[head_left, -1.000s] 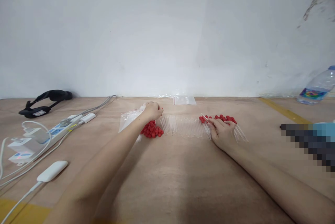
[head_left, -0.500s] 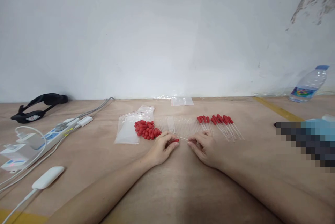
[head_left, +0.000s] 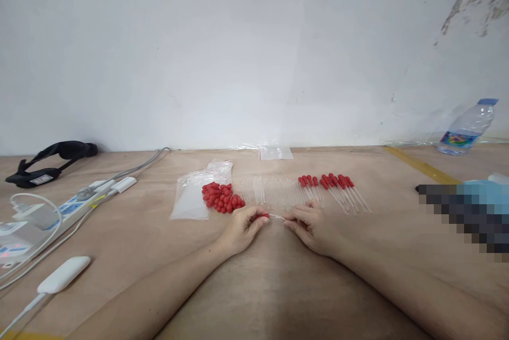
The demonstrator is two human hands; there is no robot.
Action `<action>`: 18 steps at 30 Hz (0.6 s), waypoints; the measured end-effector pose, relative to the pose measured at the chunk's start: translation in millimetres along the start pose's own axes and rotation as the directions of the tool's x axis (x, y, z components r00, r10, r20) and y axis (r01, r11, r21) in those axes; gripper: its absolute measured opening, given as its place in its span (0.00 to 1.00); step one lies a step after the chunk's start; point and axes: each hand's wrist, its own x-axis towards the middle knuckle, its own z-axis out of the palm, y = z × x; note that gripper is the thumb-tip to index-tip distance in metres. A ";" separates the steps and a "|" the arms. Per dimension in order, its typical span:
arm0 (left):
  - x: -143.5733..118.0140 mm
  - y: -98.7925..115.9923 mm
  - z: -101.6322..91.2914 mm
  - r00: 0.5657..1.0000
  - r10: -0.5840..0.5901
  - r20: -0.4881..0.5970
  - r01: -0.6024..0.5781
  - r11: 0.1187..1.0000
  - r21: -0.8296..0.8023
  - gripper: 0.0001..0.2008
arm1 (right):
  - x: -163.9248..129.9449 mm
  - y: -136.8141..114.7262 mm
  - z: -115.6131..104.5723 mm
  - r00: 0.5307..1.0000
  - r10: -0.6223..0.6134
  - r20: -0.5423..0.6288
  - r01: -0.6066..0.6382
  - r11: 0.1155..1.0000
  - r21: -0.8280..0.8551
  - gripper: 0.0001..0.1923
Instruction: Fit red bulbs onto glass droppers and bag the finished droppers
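Both hands met at centre frame: the left hand (head_left: 242, 228) pinched a red bulb (head_left: 264, 216) and the right hand (head_left: 308, 223) pinched a clear tube (head_left: 277, 217), below the tube row (head_left: 274, 191).

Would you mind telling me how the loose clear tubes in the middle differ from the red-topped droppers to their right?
The clear tubes have bare ends; the red-topped droppers each carry a red bulb. The tubes lie straight in a row; the droppers fan out slightly. Both lie flat on the table, beyond the hands.
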 end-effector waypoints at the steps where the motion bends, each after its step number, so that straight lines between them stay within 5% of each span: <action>1: -0.4 -0.1 -0.1 1.000 0.010 0.000 -0.010 1.000 0.003 0.09 | -0.1 0.7 -0.5 1.000 0.002 0.011 -0.002 1.000 0.012 0.10; 9: -3.6 0.9 -0.4 0.993 0.079 0.086 -0.086 0.994 0.072 0.08 | 2.1 4.1 -9.0 0.993 -0.034 0.112 0.040 0.998 -0.049 0.11; 18: -6.0 -1.0 1.8 0.985 0.142 0.100 -0.158 0.972 0.176 0.08 | 5.1 -10.0 -9.3 0.996 -0.051 0.069 0.059 0.990 -0.131 0.12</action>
